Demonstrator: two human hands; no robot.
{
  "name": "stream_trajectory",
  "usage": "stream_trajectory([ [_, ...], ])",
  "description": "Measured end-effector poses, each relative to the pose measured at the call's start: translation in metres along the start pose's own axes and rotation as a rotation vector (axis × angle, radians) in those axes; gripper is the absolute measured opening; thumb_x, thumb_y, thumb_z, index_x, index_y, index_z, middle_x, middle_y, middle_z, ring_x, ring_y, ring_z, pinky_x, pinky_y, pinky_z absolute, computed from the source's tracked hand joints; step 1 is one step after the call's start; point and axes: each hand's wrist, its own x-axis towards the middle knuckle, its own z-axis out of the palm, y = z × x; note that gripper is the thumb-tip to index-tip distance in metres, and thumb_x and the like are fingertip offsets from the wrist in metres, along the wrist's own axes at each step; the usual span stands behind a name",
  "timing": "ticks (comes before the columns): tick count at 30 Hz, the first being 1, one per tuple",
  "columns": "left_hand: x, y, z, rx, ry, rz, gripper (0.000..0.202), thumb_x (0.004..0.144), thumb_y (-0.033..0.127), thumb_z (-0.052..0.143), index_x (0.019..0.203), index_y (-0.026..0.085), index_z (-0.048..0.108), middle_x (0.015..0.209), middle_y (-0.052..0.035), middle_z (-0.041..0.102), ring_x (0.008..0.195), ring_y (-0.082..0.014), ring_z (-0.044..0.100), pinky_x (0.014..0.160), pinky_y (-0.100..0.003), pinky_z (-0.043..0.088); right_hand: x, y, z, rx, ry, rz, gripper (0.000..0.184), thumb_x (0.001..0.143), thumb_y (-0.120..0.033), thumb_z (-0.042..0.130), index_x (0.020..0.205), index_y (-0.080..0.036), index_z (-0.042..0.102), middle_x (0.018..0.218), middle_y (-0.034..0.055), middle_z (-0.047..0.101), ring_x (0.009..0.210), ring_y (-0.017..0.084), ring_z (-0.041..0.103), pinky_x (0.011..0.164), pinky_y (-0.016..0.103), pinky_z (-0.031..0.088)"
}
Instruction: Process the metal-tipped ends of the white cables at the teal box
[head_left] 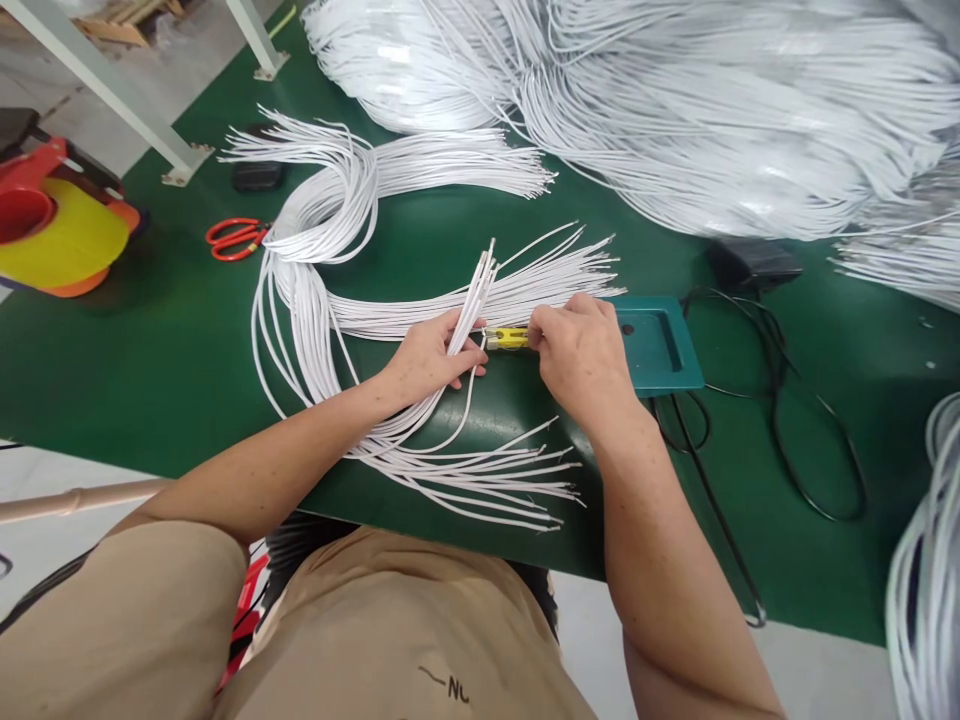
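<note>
With twelve o'clock pointing away from the person and the hands at the dial's centre, the left hand [439,350] is pinching a bunch of white wires [474,290] between thumb and fingers, its tips slanting up towards twelve. The right hand [585,345] is closing around a yellow tool [510,339] whose metal end is pointing to nine, just beside the left fingers; one wire is curving up to that end, though whether it is touching cannot be told.

More wires are fanning out at one o'clock, and loose ends are spreading at six. A looped bundle [352,200] is lying at ten on the green table [187,400], with red-handled scissors [236,238] resting beside it, a little above nine. A large wire pile [675,110] is filling one o'clock. A teal tray [686,345] is sitting at three, and a black cable [780,400] is snaking beyond it.

At six, the beige shirt [405,620] is showing the only readable writing: dark letters, seemingly "NU", with a short stroke beside them; a fold may be hiding part.
</note>
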Motion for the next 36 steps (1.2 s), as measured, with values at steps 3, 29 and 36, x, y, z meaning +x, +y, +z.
stream_trajectory([
  [3, 0.001, -0.003, 0.001, 0.016, 0.017, 0.02, 0.041, 0.072, 0.02, 0.07, 0.112, 0.016, 0.059, 0.075, -0.0041, 0.072, 0.07, -0.0201, 0.074, 0.042, -0.016, 0.051, -0.001, -0.001, -0.004, 0.013, -0.015, 0.003, 0.023, 0.08, -0.005, 0.045, 0.079, -0.019, 0.064, 0.068, 0.0087, 0.062, 0.081, 0.027, 0.051, 0.08, 0.041, 0.038],
  [29, 0.005, 0.003, -0.03, -0.319, -0.123, -0.078, 0.036, 0.066, 0.031, 0.082, 0.096, 0.015, 0.068, 0.097, -0.0057, 0.069, 0.08, -0.0129, 0.066, 0.056, -0.017, 0.048, -0.014, -0.073, 0.002, 0.29, -0.39, -0.263, 0.023, 0.09, -0.021, 0.055, 0.076, -0.015, 0.072, 0.074, 0.0135, 0.069, 0.083, 0.027, 0.063, 0.075, 0.038, 0.045],
  [36, 0.003, 0.008, -0.032, -0.542, -0.248, -0.101, 0.028, 0.077, 0.036, 0.075, 0.093, 0.014, 0.07, 0.103, -0.0111, 0.072, 0.095, -0.0188, 0.068, 0.083, -0.029, 0.054, -0.001, -0.061, 0.002, 0.941, -0.365, 0.297, 0.036, 0.092, -0.038, 0.052, 0.064, -0.019, 0.064, 0.061, 0.0018, 0.067, 0.044, 0.011, 0.054, 0.055, 0.028, 0.043],
])
